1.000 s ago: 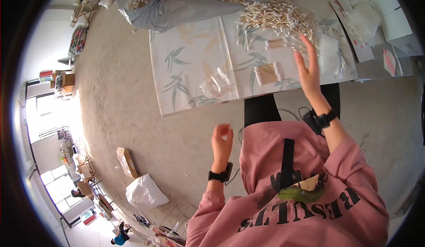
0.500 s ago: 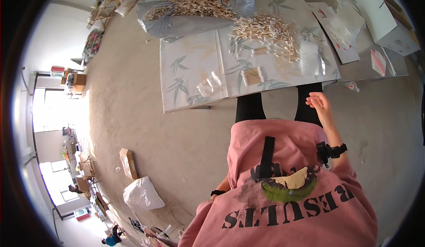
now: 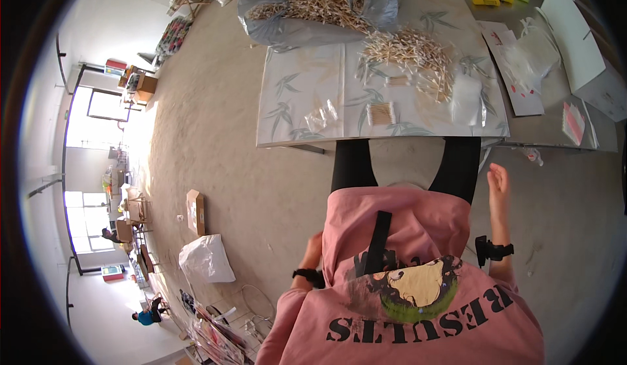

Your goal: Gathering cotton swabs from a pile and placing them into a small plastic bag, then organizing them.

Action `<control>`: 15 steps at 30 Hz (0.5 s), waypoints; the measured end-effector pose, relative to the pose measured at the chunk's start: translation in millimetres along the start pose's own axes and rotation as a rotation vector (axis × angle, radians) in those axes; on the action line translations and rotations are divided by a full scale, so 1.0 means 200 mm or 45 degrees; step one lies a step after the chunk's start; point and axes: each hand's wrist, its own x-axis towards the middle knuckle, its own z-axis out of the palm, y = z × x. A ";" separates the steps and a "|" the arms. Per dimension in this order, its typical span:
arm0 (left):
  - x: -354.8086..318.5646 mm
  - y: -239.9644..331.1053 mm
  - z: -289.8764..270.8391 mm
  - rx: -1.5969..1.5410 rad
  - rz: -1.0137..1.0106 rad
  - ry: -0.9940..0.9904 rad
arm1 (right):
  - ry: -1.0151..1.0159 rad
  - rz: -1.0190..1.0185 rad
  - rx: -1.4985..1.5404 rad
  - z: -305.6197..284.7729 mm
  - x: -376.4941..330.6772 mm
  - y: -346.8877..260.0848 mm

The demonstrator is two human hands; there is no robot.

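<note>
The right hand [image 3: 498, 181] was half open, its fingers loosely bent and nothing visible in it; it appeared over the bare concrete floor [image 3: 532, 221], just off the front edge of the table [image 3: 300, 71] and to the right of the person's black-clad legs [image 3: 454, 165]. The left hand [image 3: 314, 246] was low beside the pink sweatshirt [image 3: 418, 218], which hid its fingers, so whether it was open or closed, or held anything, could not be told. Each wrist bore a black strap. Both hands were apart from the cotton swabs, all of which lay up on the table's leaf-patterned cover. A neat flat row of cotton swabs [image 3: 381, 113] lay near the front edge, between a crumpled clear plastic wrapper [image 3: 322, 115] on its left and a stack of translucent plastic bags [image 3: 466, 100] on its right. A smaller bundle of swabs [image 3: 397, 81] lay just behind the row, beside a loose heap of swabs [image 3: 408, 51]. Farther back, a grey plastic bag [image 3: 274, 35] gaped open, full of more swabs. To the right stood an open white cardboard box [image 3: 578, 48].
</note>
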 end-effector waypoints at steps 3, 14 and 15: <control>0.10 0.22 -0.08 -0.566 -0.083 0.218 | -0.150 -0.107 -0.165 0.11 0.08 -0.09; 0.14 0.66 0.02 1.201 0.498 0.662 | -0.054 -0.534 -0.695 0.32 0.24 -0.16; 0.14 0.69 -0.02 1.211 0.494 0.625 | -0.042 -0.524 -0.653 0.31 0.25 -0.19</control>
